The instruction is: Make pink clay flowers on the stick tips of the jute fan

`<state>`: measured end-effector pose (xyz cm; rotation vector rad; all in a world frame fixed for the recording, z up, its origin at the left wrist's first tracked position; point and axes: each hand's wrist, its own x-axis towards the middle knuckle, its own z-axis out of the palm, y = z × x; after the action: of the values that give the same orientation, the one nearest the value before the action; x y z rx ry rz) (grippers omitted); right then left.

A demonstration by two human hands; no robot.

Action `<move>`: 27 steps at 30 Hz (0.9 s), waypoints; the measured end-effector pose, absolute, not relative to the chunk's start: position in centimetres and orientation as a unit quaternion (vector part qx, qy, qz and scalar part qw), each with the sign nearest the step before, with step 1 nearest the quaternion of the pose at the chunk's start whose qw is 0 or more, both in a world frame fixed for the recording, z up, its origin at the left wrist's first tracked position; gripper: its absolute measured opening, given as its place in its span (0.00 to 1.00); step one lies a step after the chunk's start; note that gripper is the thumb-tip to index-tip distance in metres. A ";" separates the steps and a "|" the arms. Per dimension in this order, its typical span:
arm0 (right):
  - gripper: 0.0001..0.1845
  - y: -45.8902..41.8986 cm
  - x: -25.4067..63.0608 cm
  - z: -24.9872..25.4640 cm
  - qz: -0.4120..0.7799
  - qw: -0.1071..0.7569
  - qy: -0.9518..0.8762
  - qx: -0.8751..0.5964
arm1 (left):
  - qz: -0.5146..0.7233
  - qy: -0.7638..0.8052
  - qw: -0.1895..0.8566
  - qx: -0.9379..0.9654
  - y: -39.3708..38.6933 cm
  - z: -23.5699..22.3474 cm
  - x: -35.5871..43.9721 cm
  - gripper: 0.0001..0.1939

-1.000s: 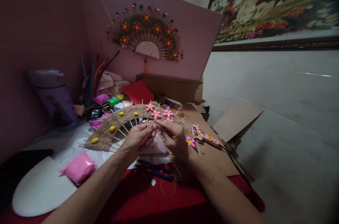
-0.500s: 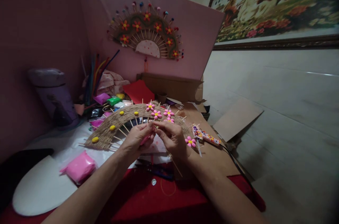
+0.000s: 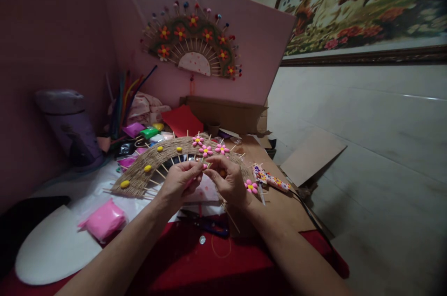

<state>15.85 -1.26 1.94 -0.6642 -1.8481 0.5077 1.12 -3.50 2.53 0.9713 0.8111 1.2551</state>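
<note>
A fan-shaped piece woven of twine over wooden sticks point(image 3: 164, 158) lies on the table, dotted with yellow beads and several pink clay flowers point(image 3: 206, 149). My left hand point(image 3: 179, 182) and my right hand point(image 3: 226, 179) meet in front of the fan's middle, fingertips pinched together on a small pink bit of clay that I can barely see. Another pink flower point(image 3: 250, 186) sits just right of my right hand. A thin wooden stick pokes out below the right hand.
A pink clay bag point(image 3: 104, 220) and a white oval board point(image 3: 52, 249) lie at the left. A patterned glue gun point(image 3: 270, 179) rests at the right. A finished fan point(image 3: 193, 39) hangs on the pink board behind. Clay packets, pipe cleaners and a purple container point(image 3: 70, 123) crowd the back left.
Both hands have shifted slightly up toward the fan; the pinch between them has stayed closed.
</note>
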 end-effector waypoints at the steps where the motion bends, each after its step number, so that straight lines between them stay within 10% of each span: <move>1: 0.10 -1.2 15.9 1.9 0.216 0.528 -0.774 -0.273 | 0.551 0.355 0.627 0.421 -3.5 2.5 1.1 0.18; 27: 0.04 -1.0 15.9 2.0 0.197 0.572 -0.758 -0.242 | 0.563 0.345 0.619 0.425 -3.3 2.6 0.9 0.16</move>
<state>15.90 -1.04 2.01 -0.5677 -1.7788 0.4627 0.92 -3.28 2.56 0.9781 0.7946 1.2950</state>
